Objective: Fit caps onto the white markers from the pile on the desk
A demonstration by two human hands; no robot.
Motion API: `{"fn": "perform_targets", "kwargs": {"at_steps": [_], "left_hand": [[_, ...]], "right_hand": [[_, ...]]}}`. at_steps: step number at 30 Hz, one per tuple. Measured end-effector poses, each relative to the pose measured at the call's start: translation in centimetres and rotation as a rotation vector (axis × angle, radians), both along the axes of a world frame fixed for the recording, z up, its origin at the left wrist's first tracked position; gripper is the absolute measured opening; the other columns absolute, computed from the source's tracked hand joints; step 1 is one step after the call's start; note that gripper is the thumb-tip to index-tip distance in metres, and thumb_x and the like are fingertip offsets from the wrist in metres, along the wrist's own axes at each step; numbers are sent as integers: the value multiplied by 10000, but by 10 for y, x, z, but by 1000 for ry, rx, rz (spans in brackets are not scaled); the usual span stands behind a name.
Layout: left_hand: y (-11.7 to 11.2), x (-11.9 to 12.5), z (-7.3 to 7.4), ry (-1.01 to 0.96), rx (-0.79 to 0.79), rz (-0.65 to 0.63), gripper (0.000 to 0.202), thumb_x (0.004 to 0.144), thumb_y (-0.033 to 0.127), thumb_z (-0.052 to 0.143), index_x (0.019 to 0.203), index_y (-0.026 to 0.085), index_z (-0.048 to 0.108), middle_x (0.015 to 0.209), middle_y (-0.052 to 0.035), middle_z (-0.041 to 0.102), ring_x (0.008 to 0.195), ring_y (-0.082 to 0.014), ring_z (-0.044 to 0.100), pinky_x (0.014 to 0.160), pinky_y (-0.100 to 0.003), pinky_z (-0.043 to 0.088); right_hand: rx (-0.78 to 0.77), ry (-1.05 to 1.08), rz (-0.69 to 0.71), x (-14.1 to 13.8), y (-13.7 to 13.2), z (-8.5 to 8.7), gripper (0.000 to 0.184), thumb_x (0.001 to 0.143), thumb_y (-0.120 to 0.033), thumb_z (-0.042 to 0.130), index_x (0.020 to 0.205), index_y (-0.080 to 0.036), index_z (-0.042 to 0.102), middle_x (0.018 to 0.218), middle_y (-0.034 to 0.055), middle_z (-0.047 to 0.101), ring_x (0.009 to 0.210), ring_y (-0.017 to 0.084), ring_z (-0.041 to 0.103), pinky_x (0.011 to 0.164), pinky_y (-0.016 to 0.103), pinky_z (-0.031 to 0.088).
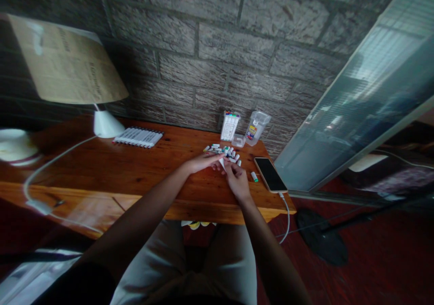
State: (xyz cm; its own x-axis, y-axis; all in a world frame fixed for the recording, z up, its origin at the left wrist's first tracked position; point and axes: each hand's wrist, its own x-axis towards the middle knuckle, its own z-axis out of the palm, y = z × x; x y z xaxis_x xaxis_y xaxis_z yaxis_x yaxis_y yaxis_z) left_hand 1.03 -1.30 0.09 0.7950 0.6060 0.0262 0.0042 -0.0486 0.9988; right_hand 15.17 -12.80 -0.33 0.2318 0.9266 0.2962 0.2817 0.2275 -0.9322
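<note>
Reddish-brown wood makes up the long desk (pixel 179 138) in front of you, and both your hands meet above its front half, right of the middle. Your right hand (pixel 238 178) has its thumb and fingers pinched on a slim, small white piece (pixel 222 162), which sits between your two hands, tilted; it is too small to tell exactly what it is. Your left hand (pixel 202 161) reaches in from the side with its fingers stretched toward that piece, but you cannot tell whether it grips anything.

Just beyond your fingers lies a loose heap of short white cylinders with coloured ends (pixel 232 152). One lone white cylinder with a green end (pixel 254 176) rests to the right of your right hand, near a black-screened phone with a pale edge (pixel 271 175).

Behind the heap, close to the grey brick wall (pixel 203 77), you have a clear plastic box of white, bright-topped markers (pixel 229 128) standing beside a clear plastic container with a colourful label (pixel 257 129). Well to the left lies a neat row of white pens (pixel 139 137).
</note>
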Motion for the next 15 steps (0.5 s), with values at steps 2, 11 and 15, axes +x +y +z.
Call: {"fn": "perform_targets", "kwargs": {"at_steps": [2,11,15], "left_hand": [[0,1,0,-1,6,-31,683,825,793,593,871,131,757,779,-92,723,722,-161,632,674,-277,430],[2,0,-4,-86,-107,-41,663,783,737,703,1060,137,761,873,-68,727,749,-125,617,681,-246,434],[2,-1,-3,-97,-143,17,653,741,706,765,1057,134,754,961,-96,748,824,-153,661,682,-245,456]], "right_hand": [[-44,41,-10,1,1,-1,553,882,-690,517,822,-171,698,700,39,684,568,138,527,521,255,400],[-73,-5,36,-2,1,-4,578,925,-704,458,677,-206,613,527,-15,532,532,131,481,527,252,398],[51,-29,14,-6,2,-1,494,946,-625,474,866,-180,672,818,44,702,813,181,634,783,284,510]]}}
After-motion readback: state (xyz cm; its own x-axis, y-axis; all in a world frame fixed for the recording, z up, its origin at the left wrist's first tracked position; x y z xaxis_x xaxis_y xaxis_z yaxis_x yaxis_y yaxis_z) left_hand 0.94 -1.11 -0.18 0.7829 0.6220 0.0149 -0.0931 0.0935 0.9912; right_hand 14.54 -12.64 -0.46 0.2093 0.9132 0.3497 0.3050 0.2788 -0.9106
